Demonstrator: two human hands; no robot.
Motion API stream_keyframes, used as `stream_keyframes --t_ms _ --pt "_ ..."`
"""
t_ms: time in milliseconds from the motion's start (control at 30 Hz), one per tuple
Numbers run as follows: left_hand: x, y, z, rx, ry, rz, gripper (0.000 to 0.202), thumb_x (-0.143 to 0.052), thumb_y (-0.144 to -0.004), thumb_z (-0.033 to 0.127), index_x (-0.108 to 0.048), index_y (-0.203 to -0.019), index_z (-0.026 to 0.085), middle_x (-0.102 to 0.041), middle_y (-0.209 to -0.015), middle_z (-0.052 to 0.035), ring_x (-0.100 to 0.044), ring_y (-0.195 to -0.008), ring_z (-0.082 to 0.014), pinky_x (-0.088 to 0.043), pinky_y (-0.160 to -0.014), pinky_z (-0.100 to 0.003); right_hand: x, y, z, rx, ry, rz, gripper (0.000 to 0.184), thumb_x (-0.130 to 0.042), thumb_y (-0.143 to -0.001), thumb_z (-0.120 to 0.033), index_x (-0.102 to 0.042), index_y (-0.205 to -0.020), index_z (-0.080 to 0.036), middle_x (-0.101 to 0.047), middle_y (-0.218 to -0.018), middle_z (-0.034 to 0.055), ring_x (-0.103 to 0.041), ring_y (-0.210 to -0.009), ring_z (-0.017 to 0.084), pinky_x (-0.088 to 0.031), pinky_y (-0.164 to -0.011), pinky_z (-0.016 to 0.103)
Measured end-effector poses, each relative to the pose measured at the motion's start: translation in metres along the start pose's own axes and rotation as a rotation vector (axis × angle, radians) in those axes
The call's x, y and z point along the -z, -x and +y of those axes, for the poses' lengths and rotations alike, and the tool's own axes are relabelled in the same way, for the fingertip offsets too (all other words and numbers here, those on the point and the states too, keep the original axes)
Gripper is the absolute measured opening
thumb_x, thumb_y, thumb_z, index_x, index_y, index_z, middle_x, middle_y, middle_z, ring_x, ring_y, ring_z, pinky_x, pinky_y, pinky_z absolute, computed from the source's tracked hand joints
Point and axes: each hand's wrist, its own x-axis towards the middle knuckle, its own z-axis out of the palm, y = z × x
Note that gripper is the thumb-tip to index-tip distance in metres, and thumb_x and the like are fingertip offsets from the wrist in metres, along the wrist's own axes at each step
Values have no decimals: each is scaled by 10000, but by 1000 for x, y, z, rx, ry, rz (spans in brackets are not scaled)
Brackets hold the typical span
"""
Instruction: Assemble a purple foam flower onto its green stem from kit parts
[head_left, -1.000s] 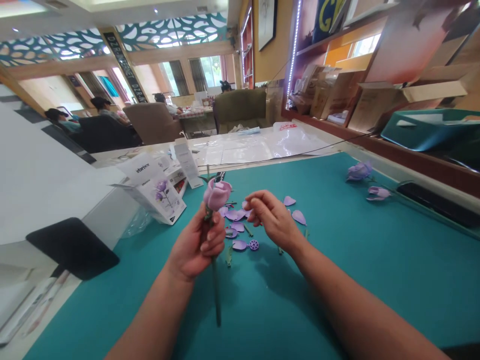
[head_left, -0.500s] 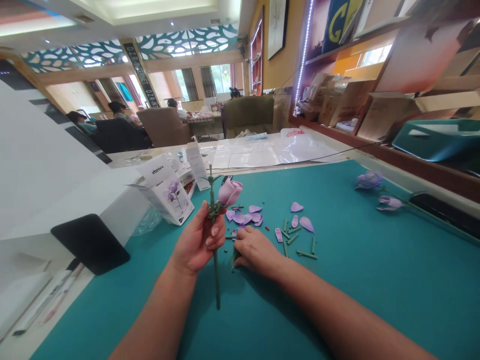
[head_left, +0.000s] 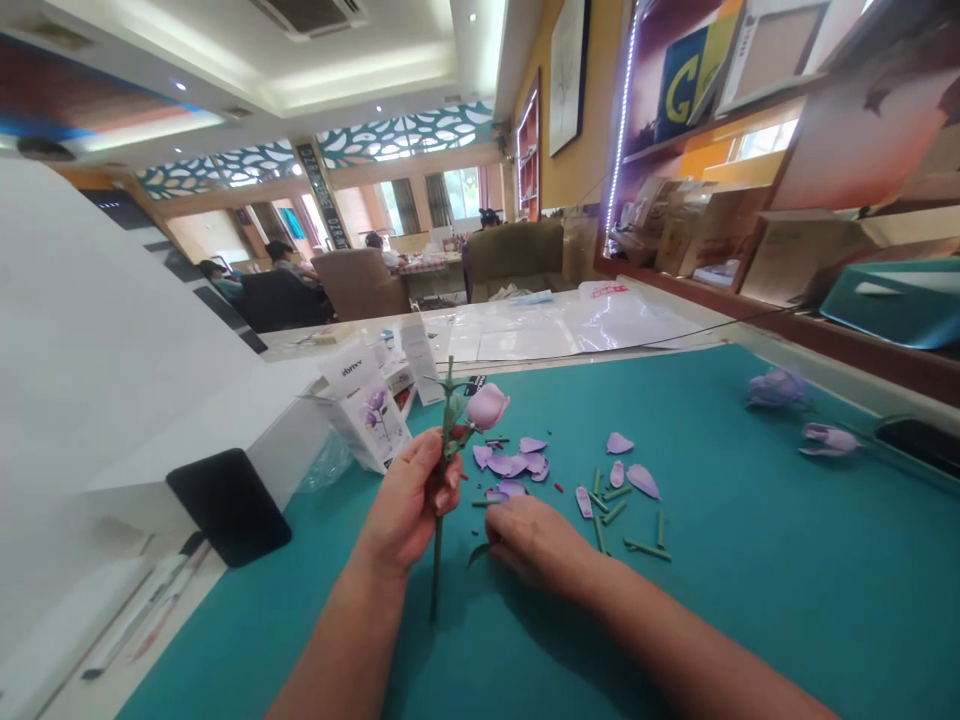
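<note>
My left hand is wrapped round the green stem of a toy flower, held upright above the mat. A pale purple rosebud sticks out to the right near the top of that stem. My right hand is low at the mat with its fingers pinched together. A dark green leaf piece pokes out from its fingertips, which are partly hidden. Just beyond this hand lie loose purple petals. To its right are several short green stem pieces.
A printed flower box and a black tablet-like panel stand at the left. Two purple flowers, one a rose, lie at the right beside a dark phone-like object. The teal mat covers the table.
The view has tilted up and shifted left, so things appear lower and further right. The held flower has turned slightly. A leaf now shows more plainly at my right fingertips.
</note>
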Motion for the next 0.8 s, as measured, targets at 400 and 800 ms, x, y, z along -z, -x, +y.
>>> stream_keyframes --t_ms 400,800 --pt "-3 1 -8 -126 -317 115 361 -748 -710 301 -654 -1032 169 -606 -615 22 -438 -479 -69 -329 -449 -181 70 20 -15 -141 -603 565 83 -606 -838 -254 -628 -770 -212 -650 -690 -10 -575 -619 134 -437 -569 240" --pt "-5 4 -23 -326 -773 120 271 -632 -782 313 -647 -1020 183 -613 -759 0 -554 -672 -145 -445 -598 -230 70 19 -15 -171 -736 743 101 -627 -809 -231 -721 -844 -217 -708 -785 24 -635 -709 154 -501 -623 265"
